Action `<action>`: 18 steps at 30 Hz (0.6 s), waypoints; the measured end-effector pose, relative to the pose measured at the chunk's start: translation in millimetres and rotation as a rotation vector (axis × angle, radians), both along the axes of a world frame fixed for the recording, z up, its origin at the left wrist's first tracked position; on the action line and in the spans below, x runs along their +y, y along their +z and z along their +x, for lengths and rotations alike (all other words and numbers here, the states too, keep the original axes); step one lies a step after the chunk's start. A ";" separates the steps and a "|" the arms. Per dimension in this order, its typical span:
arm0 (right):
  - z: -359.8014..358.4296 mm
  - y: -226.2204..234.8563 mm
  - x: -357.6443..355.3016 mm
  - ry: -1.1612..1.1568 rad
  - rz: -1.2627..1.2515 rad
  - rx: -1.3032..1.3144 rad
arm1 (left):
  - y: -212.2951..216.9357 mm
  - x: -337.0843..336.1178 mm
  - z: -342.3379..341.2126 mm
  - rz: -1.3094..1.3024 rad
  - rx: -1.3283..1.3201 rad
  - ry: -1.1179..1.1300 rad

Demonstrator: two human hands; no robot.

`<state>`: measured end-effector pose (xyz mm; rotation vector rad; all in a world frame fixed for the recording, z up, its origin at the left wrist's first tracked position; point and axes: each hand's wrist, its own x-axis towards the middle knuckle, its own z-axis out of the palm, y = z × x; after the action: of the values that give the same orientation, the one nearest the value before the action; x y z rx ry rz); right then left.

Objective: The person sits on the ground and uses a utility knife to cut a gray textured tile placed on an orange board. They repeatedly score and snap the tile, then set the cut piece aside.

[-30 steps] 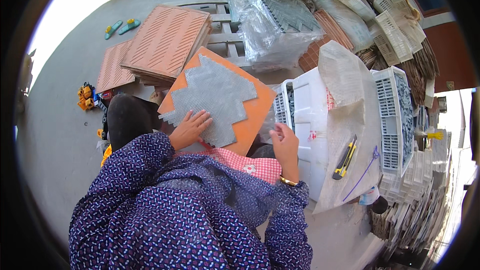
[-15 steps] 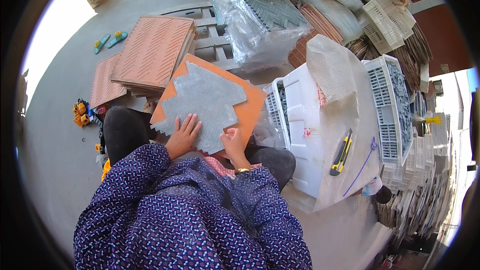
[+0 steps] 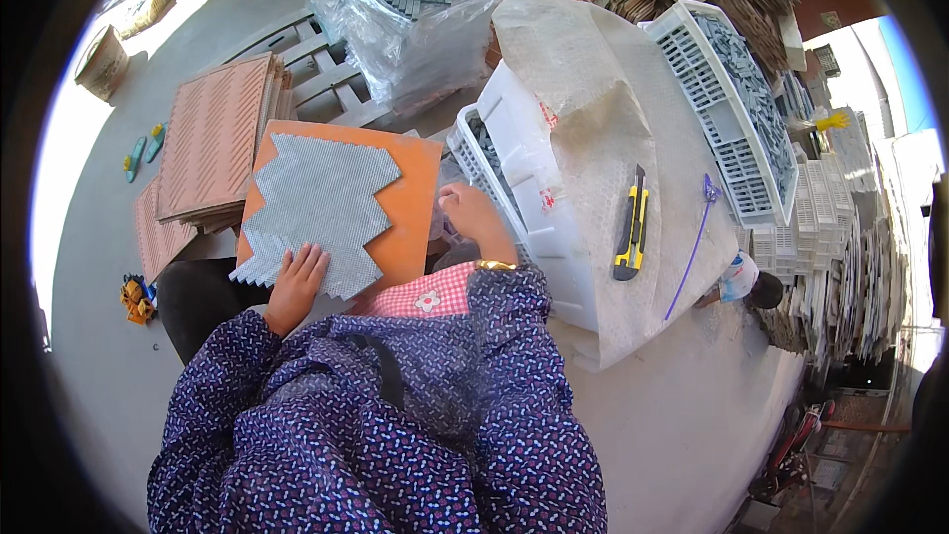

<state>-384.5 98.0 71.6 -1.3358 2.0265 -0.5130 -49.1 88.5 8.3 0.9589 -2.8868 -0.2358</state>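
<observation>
Away goes the right hand (image 3: pixel 472 212) in the head view, off the grey zigzag-edged sheet (image 3: pixel 321 193) it touched half a second ago and out past the right edge of the orange board (image 3: pixel 413 173), near a white crate (image 3: pixel 474 172). Its fingers are curled in; whether they pinch anything, I cannot tell. Over on the other side, the left hand (image 3: pixel 297 289) lies flat on the sheet's lower part, fingers extended and close together. That sheet rests on the board, over the lap, with a yellow-and-black cutter (image 3: pixel 631 229) well apart to the right on translucent wrapping (image 3: pixel 591 163).
</observation>
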 end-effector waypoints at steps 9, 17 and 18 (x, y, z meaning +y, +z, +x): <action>-33.0 -66.5 -27.8 0.400 0.711 0.144 | 0.8 2.0 5.1 0.036 -0.042 -0.008; -44.5 -124.2 -19.7 0.478 0.241 0.422 | -1.4 4.0 1.3 0.048 -0.009 0.004; -58.9 -127.3 -21.5 0.371 0.144 0.431 | -0.3 4.3 -2.9 0.055 0.011 -0.005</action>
<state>-443.4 76.5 -55.7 -1.7923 2.0196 0.0967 -52.0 92.8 8.1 0.9561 -2.8868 -0.3221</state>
